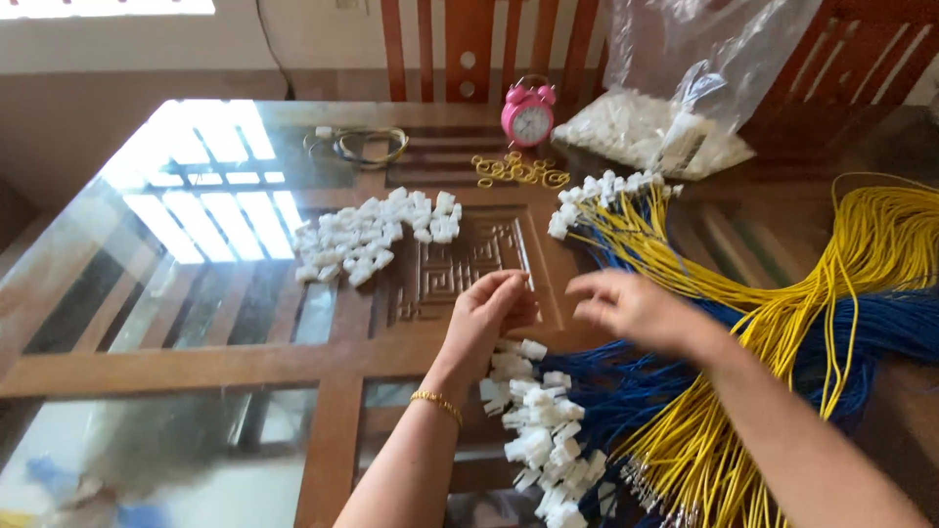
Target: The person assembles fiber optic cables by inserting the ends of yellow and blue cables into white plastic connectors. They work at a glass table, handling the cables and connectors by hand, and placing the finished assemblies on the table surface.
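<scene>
Best done by keeping left hand (489, 311) pinched, contents hidden, steady above white connectors (536, 430) while open right hand (626, 308) picks one yellow wire (685, 274).

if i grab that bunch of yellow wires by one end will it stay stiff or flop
The yellow wires would probably flop: they are thin and already lie in loose curves over the table. They may snag too, since they tangle with the blue wires. The white connectors at the ends likely add little weight.
</scene>
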